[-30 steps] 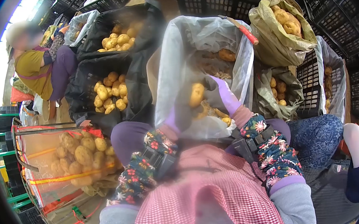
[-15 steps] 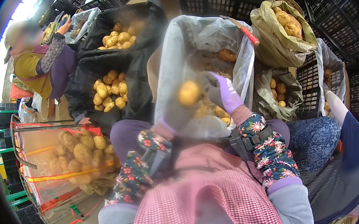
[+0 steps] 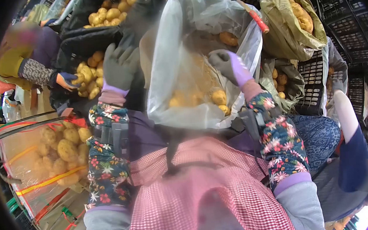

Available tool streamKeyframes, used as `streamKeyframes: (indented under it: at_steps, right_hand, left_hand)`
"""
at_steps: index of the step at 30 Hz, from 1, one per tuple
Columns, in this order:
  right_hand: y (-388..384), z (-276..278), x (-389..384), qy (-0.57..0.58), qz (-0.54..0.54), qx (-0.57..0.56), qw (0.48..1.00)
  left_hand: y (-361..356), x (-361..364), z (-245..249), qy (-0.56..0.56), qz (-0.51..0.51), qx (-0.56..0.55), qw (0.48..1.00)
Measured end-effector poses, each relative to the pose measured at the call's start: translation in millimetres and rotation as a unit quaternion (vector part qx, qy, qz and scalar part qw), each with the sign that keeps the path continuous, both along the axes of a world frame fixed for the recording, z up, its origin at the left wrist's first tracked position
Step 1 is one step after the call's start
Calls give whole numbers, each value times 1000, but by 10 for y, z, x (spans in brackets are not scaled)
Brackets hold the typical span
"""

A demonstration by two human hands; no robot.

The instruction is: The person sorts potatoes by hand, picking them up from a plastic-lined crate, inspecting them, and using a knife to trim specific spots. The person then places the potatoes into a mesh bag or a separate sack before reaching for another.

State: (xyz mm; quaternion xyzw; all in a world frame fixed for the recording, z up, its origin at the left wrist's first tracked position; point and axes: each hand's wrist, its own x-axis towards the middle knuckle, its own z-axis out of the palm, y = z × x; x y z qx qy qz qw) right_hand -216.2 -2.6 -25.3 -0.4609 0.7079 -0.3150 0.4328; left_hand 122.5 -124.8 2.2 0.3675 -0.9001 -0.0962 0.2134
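My left hand, in a grey and purple glove, is spread flat with nothing held, beside the black-lined crate of potatoes. Over the right side of the crate with a clear plastic liner is my right hand, gloved the same way. Its fingers are curled, and anything inside them is hidden. Below it, inside the liner, lie a few potatoes, and a brown one rests farther back. A red-handled tool lies across the liner's right edge.
A co-worker at the left touches potatoes in the black-lined crate. Another person sits at the right. An olive bag of potatoes stands right of the tool. A clear bag of potatoes is at the lower left.
My left hand has moved left and spread open, away from the potato near it earlier. The co-worker's hand has come down to the black-lined crate. The view has shifted.
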Motion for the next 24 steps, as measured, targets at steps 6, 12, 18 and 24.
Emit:
streamKeyframes:
  at_steps: [6,12,18,24]
  right_hand:
    - [95,-1444,30,315,286,218,878]
    - [444,-1941,393,451,314,276,788]
    - [170,-1443,114,194,180,283,922]
    - [82,-110,6,-439,-85,201,871]
  left_hand:
    - [335,-973,94,528,74,559,634]
    - [528,-925,-93,613,64,639,460]
    - [526,-957,-211,598,47,630,493]
    - [456,-946,-363,364,7,524,770]
